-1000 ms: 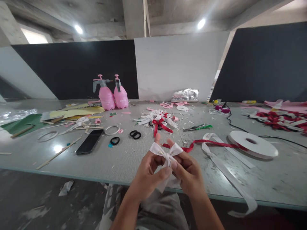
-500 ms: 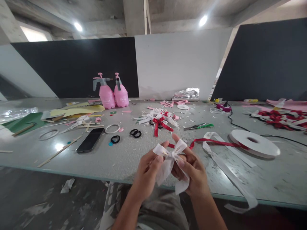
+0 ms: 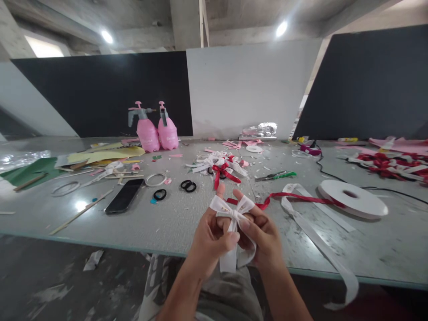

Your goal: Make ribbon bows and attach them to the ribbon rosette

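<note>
White ribbon bow (image 3: 235, 215) is pinched between left hand (image 3: 209, 236) and right hand (image 3: 265, 238), neither nearer, its loops (image 3: 219, 204) spread crosswise, its tails (image 3: 228, 261) hung downward. Left of the bow, a smartphone (image 3: 125, 196) is laid on the grey tabletop (image 3: 167, 227); behind, a white panel (image 3: 247, 89) is stood beneath concrete ceiling (image 3: 234, 15); right, a red-ribbon spool (image 3: 364, 203) is placed.

White lettering (image 3: 170, 138) on pink bottles (image 3: 167, 128) looks unreadable.
</note>
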Tool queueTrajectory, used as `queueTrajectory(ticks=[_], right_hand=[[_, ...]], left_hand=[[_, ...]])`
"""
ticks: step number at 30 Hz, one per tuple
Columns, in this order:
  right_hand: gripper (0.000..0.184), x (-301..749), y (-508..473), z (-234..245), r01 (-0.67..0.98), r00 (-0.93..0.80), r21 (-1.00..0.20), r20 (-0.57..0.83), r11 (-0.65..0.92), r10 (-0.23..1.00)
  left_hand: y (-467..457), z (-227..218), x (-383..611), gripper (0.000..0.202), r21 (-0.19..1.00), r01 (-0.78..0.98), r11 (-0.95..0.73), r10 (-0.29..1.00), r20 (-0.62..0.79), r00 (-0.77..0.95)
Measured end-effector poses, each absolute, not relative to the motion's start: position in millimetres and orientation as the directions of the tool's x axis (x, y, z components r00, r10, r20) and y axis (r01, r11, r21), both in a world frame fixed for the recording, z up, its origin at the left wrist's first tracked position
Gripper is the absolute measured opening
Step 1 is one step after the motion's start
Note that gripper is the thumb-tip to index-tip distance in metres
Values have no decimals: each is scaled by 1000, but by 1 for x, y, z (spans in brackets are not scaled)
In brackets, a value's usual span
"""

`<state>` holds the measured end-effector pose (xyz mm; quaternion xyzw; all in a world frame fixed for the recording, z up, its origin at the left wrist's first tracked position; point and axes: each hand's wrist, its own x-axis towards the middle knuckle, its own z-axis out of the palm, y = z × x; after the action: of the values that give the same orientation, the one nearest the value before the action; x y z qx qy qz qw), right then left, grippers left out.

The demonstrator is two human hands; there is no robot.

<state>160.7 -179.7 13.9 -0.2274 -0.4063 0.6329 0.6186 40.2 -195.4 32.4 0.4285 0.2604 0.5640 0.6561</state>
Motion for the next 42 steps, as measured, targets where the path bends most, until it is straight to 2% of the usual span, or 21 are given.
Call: queueTrajectory(ticks=[3,7,14,18,20,24,27,30,33,37,42], right_hand=[[71,153,-175,12,-672,-74,-730,235,126,969],[64,148,-171,4,-774,-123,-628,272,79,954],[59,147,-167,3,-873,-193,-487,311,-18,931],[58,149,-169,6,-911,-188,-412,338,-35,922],[60,152,-171,8,-911,-199,-411,352,-40,915],[68,157,-178,13,-881,-294,-469,435,-64,851],[72,158,-183,16,-888,-321,-452,484,-81,814],[76,156,-184,15,-894,-322,-438,492,-89,809],[81,156,-182,12,-865,-342,-495,471,-77,813],[90,160,-180,9,-757,-365,-653,389,-26,846],[95,165,-186,13,-642,-323,-766,303,27,897]], left_hand=[[-191,26,48,86,747,-665,20,971,142,190],[-185,17,54,77,587,-808,52,983,115,146],[-189,17,57,57,420,-899,127,979,93,182],[-194,22,58,55,326,-932,159,974,103,202],[-195,25,59,54,308,-934,183,966,118,228],[-194,26,58,57,409,-895,179,941,194,277],[-194,23,57,59,509,-847,157,927,220,303],[-195,21,56,61,525,-841,130,929,231,288],[-193,22,52,63,558,-821,123,940,199,276],[-190,25,41,71,703,-705,92,957,133,257],[-192,29,35,53,880,-472,-48,967,159,197]])
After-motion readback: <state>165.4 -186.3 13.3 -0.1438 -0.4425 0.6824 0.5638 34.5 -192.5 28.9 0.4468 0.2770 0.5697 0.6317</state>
